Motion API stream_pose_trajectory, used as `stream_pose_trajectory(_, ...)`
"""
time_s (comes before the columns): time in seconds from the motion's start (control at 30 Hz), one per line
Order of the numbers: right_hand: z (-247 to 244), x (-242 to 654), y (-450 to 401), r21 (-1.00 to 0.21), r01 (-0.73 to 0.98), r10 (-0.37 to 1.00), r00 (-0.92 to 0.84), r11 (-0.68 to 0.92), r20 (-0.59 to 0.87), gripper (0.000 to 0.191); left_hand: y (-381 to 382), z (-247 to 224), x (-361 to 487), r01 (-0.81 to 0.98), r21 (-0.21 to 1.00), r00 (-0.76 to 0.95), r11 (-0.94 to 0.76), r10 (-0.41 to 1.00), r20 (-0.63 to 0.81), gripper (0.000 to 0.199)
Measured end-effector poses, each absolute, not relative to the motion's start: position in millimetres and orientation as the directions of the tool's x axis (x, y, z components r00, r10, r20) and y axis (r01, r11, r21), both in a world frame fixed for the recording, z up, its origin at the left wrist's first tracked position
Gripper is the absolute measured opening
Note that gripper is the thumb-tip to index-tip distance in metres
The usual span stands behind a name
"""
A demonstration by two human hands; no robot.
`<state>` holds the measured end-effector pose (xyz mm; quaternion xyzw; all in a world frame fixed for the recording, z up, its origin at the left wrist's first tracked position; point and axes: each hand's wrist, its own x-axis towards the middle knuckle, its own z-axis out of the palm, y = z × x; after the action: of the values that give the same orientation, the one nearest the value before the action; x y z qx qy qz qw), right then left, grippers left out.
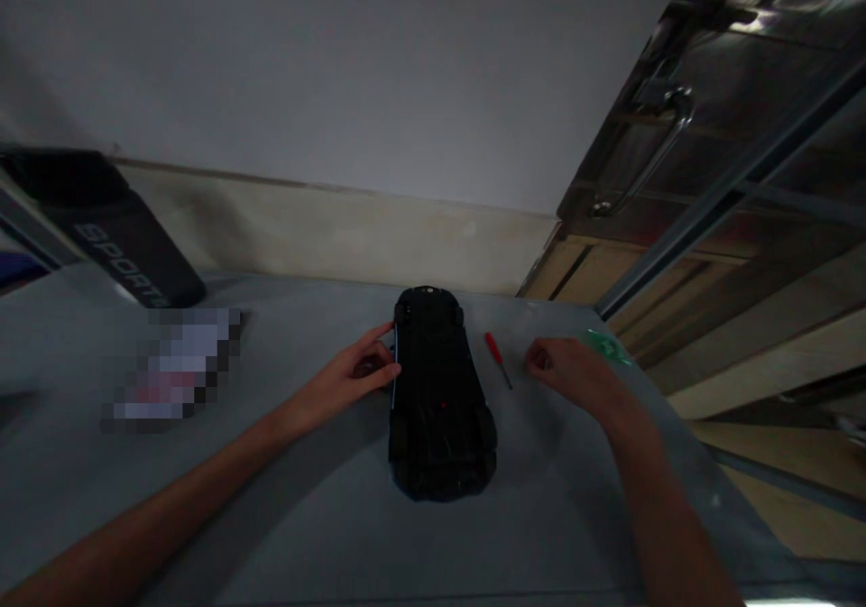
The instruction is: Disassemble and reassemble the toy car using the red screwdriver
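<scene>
With the toy car [443, 386] as the clock's centre and the wall [352, 66] at 12, the car lies wheels-up on the tabletop [317, 526], its long axis running roughly from 12 to 6 and its dark underside bare. The left hand [347, 377] is at about 10 o'clock, thumb and forefinger parted, both touching the car's side edge without closing round the body. The right hand [572, 370] hangs near 3 o'clock, well apart from the car, its fingers curled in together; whether they pinch something small I cannot tell. Between that hand and the car, at 2 o'clock, lies a screwdriver [496, 354], its red handle pointing to 11 and its shaft to 5, touching neither. Beyond the right wrist is a crumpled green packet [609, 346]. Just past 9 o'clock lies a blurred-out flat item [177, 363], and at 10, farther off, a black container [132, 233] lettered SPORT. The step in hand seems to be steadying the upturned car for work on its underside. A next move there would call for a firm left-hand brace against rocking and, if the screwdriver is wanted, right-hand fingers uncurled over its handle.
</scene>
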<state>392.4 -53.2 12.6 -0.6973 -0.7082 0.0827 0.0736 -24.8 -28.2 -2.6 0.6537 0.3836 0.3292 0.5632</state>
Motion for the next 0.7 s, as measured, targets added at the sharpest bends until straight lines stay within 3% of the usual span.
stream_pose_trajectory(0.07, 17.5, 387.7, -53.4, -0.266, 0.964, 1.000, -0.010, 0.011, 0.007, 0.009, -27.7, -3.7, -25.3, 0.124, 0.990, 0.496, -0.070, 0.868, 0.000, 0.083)
stream_pose_trajectory(0.17, 31.3, 374.2, -56.8, -0.441, 0.894, 0.997, -0.063, 0.076, 0.044, 0.004, -26.9, -6.0, -25.3, 0.105, 0.993, 0.496, -0.058, 0.868, -0.002, 0.082)
stream_pose_trajectory(0.33, 56.5, 323.9, -66.5, -0.772, 0.570, 0.941, -0.323, 0.280, 0.103, 0.016, -25.2, -10.6, -23.9, 0.072, 0.997, 0.497, -0.006, 0.867, -0.031, 0.082)
stream_pose_trajectory(0.5, 65.1, 261.7, -56.1, -0.848, 0.407, 0.878, -0.461, 0.338, 0.129, 0.002, -24.7, -10.1, -22.7, 0.046, 0.999, 0.490, -0.004, 0.871, -0.019, 0.078)
stream_pose_trajectory(0.7, 62.6, 220.2, -21.2, -0.793, 0.450, 0.820, -0.563, 0.410, 0.104, 0.014, -24.9, -8.0, -22.8, 0.032, 0.999, 0.487, 0.008, 0.873, -0.022, 0.073)
